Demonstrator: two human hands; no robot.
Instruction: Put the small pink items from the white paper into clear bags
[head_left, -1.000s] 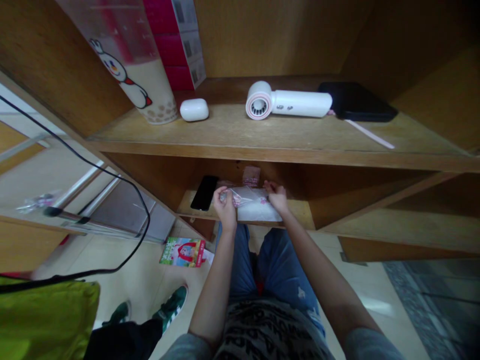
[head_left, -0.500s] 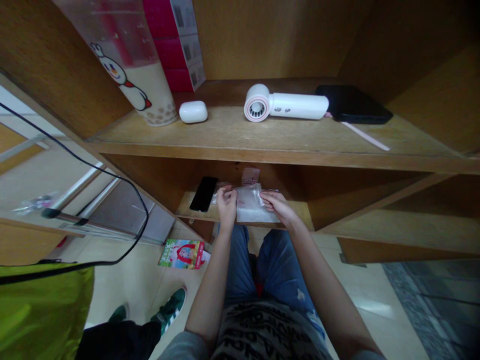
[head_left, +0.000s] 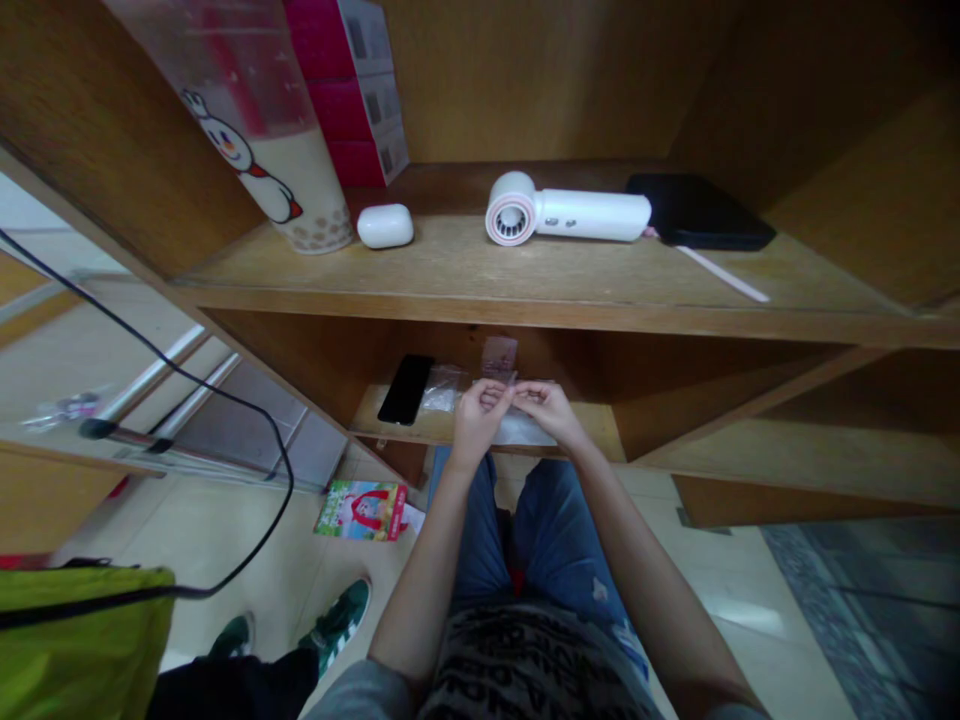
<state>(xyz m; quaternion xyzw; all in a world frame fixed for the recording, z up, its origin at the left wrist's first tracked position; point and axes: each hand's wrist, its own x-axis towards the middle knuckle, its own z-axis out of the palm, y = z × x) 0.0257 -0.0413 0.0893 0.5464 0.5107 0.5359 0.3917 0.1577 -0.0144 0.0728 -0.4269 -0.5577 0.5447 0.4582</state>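
My left hand (head_left: 478, 412) and my right hand (head_left: 545, 408) meet fingertip to fingertip over the lower shelf. Both are closed in a pinch on a clear plastic bag (head_left: 511, 379); the fingers cover most of it. Beneath them lies a whitish flat sheet or bag (head_left: 523, 432), partly hidden by the hands. A small pinkish clear packet (head_left: 499, 354) is just behind my fingers. To the left of my left hand, a crumpled clear plastic bag (head_left: 443, 390) rests beside a black phone (head_left: 406, 389).
The upper shelf (head_left: 450, 275) holds a bubble tea cup (head_left: 300, 180), pink boxes (head_left: 367, 160), a white earbud case (head_left: 385, 226), a white handheld fan (head_left: 592, 214) and a black flat object (head_left: 697, 210). A black cable (head_left: 277, 430) hangs left. Another person's shoe (head_left: 337, 625) is on the floor.
My left hand has moved right to join my right hand at the clear bag, uncovering the crumpled bag by the phone. The spread bag is now gathered at my fingertips.
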